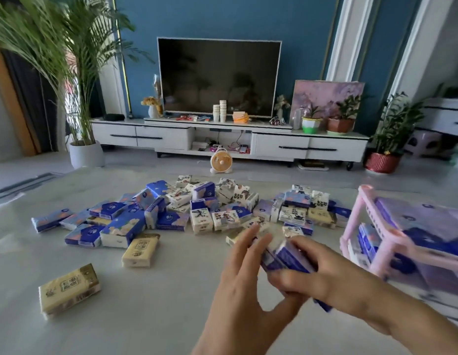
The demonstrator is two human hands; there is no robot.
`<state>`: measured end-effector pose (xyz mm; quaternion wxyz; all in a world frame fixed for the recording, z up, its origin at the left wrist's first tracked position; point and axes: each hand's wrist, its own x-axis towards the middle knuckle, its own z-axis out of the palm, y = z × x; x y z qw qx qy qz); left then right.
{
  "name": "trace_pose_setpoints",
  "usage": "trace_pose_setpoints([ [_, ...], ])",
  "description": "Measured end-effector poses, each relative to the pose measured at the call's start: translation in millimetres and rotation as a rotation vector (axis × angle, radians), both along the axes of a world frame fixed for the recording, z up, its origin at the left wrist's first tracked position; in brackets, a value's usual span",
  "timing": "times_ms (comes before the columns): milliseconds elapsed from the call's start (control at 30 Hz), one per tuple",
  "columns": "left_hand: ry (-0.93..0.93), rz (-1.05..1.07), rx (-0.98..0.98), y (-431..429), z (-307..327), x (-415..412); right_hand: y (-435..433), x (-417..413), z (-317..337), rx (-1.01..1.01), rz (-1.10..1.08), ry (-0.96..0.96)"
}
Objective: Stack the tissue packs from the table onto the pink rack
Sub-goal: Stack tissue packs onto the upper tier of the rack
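Just left of the rack (pixel 402 238), the right hand (pixel 322 272) grips blue packs (pixel 289 257) while the left hand (pixel 238 278) presses straight fingers against them.

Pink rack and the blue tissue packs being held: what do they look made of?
Pink rack: apparently moulded plastic, matte pastel, with rounded posts and rails. Blue tissue packs: probably thin printed plastic film over tissue, going by the slight sheen; motion blur leaves this uncertain.
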<state>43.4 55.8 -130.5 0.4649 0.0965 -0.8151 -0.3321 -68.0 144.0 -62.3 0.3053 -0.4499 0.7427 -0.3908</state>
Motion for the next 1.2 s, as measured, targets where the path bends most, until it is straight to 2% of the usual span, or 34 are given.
trace_pose_setpoints([
  [100, -0.053, -0.008, -0.181, 37, 25, -24, 52, -15, 13, -0.062, -0.071, 0.089],
  [267, -0.158, -0.079, -0.244, 98, 67, -66, 116, -40, 28, -0.238, -0.180, 0.074],
  [367, -0.147, -0.055, -0.189, 118, 77, -87, 145, -64, 23, -0.322, -0.304, 0.023],
  [433, -0.098, -0.077, -0.168, 129, 84, -100, 158, -89, 19, -0.404, -0.478, -0.100],
  [533, -0.138, -0.102, -0.134, 139, 95, -124, 179, -127, 24, -0.592, -0.687, -0.297],
  [700, -0.301, -0.042, 0.041, 146, 103, -180, 201, -162, 35, -0.701, -0.759, -0.275],
  [833, -0.347, -0.208, 0.307, 151, 106, -215, 215, -168, 30, -0.961, -0.872, -0.279],
  [933, -0.336, -0.323, 0.172, 160, 99, -230, 221, -160, 22, -1.067, -0.953, -0.206],
  [1100, -0.450, -0.349, -0.227, 165, 73, -243, 217, -163, 2, -0.914, -1.041, 0.197],
  [1200, -0.485, -0.345, -0.364, 162, 69, -242, 208, -165, -4, -0.865, -1.023, 0.378],
])
